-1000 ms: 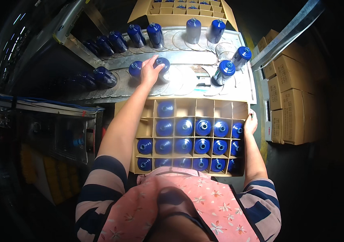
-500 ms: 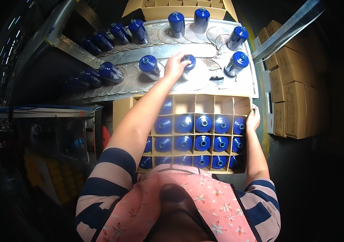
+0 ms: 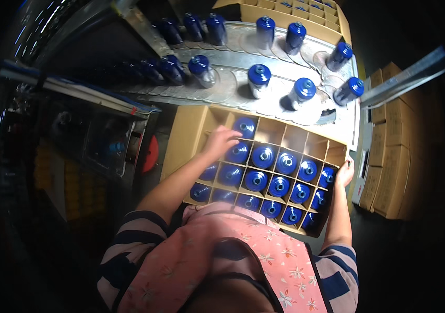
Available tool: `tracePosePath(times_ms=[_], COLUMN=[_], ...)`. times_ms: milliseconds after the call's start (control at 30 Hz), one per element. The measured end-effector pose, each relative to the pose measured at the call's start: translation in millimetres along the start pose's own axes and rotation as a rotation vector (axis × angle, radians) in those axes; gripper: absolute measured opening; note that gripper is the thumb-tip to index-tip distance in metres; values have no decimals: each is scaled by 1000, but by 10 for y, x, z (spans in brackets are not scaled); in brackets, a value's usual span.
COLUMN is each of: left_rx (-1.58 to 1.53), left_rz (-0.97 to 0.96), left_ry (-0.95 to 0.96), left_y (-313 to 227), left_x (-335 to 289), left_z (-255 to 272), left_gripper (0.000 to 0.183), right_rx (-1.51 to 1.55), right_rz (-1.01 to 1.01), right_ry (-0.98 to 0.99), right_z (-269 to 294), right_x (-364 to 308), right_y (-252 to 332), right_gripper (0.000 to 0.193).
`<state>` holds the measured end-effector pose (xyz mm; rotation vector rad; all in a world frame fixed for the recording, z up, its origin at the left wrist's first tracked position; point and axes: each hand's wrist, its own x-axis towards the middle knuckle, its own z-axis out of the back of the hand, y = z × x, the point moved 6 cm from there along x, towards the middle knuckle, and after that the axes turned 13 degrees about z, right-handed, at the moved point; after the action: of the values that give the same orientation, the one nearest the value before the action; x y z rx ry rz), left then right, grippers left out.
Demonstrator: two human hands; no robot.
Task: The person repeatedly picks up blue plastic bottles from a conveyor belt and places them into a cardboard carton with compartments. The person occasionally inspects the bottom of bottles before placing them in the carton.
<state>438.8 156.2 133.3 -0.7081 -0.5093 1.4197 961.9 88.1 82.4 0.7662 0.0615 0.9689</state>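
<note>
A cardboard box point(image 3: 176, 141) with dividers stands tilted in front of me, most of its cells filled with blue bottles point(image 3: 256, 180). Over its upper left cells is my left hand point(image 3: 221, 143), fingers stretched to the right. Their tips are at a blue bottle point(image 3: 244, 127) in the far row; no bottle shows in the hand, and the cell under it is hidden. My right hand point(image 3: 344, 173) grips the box's right edge at the far corner. Beyond the box, a metal conveyor point(image 3: 227, 96) carries upright blue bottles point(image 3: 259, 78) in two lanes.
Another divided box point(image 3: 285, 18) stands beyond the conveyor. Stacked cartons point(image 3: 389, 151) are at the right, below a slanting metal bar point(image 3: 407, 78). A metal rail point(image 3: 86, 88) runs at the left, near a round red thing point(image 3: 151, 155).
My left hand has left a bottle on the conveyor and come back over the box's left cells. The view has turned, and the box appears tilted. My right hand stays on its edge.
</note>
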Motion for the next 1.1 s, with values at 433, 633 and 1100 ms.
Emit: tracePosePath(times_ms=[433, 633, 1100], left_rx=[-33, -116, -332], left_rz=[37, -42, 80], left_ry=[26, -119, -100], left_y=[-477, -333, -161], left_x=[31, -5, 251], left_z=[-863, -883, -365], left_gripper=[49, 39, 38], right_rx=[-149, -210, -6], right_rz=[248, 318, -148], right_ry=[-54, -100, 18], right_z=[787, 1040, 200], right_x=[62, -44, -233], right_y=[-565, -714, -378], right_gripper=[30, 31, 24])
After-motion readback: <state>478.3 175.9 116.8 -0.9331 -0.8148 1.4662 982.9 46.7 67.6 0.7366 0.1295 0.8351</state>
